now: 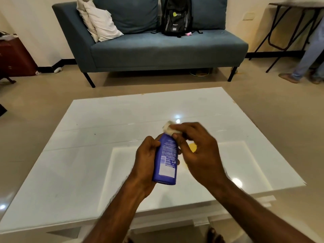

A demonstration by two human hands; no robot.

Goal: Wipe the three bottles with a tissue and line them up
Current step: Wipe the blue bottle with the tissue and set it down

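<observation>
My left hand (146,160) grips a blue bottle (166,160) with a white label, held tilted above the white glossy table (84,155). Its top end points away from me. My right hand (196,149) pinches a crumpled white tissue (169,129) against the bottle's top. Behind my right hand a small patch of a yellow object (192,147) shows, the rest of it hidden. No other bottle can be made out.
A blue sofa (157,48) with cushions and a black backpack (176,16) stands beyond the table. A person's legs (308,55) are at the far right beside a folding table (294,23). A dark red cabinet (15,57) sits at the left.
</observation>
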